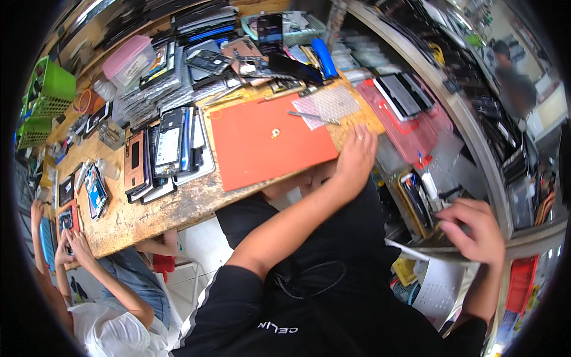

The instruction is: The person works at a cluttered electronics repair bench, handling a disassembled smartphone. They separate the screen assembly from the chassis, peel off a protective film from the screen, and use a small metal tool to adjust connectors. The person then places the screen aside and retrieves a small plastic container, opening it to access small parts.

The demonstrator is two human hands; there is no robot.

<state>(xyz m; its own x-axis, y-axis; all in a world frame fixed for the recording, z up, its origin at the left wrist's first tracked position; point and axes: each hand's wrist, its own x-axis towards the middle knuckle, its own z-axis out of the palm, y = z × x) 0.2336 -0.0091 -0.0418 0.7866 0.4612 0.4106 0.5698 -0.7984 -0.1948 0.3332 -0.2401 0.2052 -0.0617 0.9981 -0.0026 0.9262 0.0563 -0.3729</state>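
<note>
My left hand rests at the right end of the workbench, fingers stretched over its edge, with nothing seen in it. Beside it lies an orange-red work mat bearing a small gold-coloured piece. A slim metal tool lies across a pinkish sheet at the mat's far right corner. My right hand hovers at the right by a tray of tools, fingers bent and thumb apart. No held thing shows in it. A white cylindrical piece lies close to its fingertips.
Left of the mat stand stacked tablets and phone parts. Behind are bubble-wrapped packs, a blue bottle and a green basket. A pink tray holds a black-and-white case. A co-worker's hands work at the far left.
</note>
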